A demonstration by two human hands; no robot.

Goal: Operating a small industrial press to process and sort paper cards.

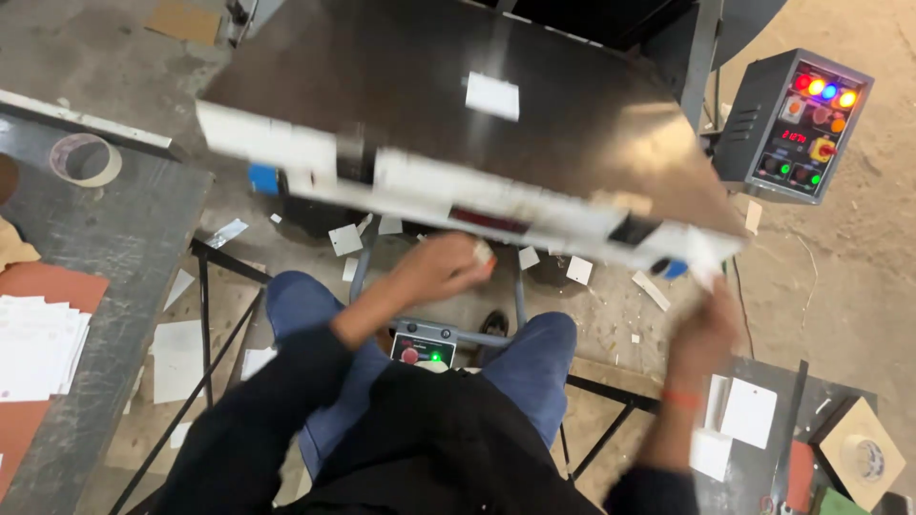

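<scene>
I sit at a machine with a dark metal table (401, 86) whose white front bar (429, 186) is blurred by motion. My left hand (441, 270) is below that bar, above my knees, its fingers closed on a small white piece at the fingertips. At the table's right corner my blurred right hand (706, 324) is raised, with a white card (701, 267) at its fingertips. Another white card (492, 95) lies flat on the table top.
A control box (797, 124) with coloured lights stands at the right. A stack of white cards (38, 343) and a tape roll (86, 157) are on the left bench. More white cards (749, 410) lie on the right bench. A pedal box (423, 351) sits between my legs.
</scene>
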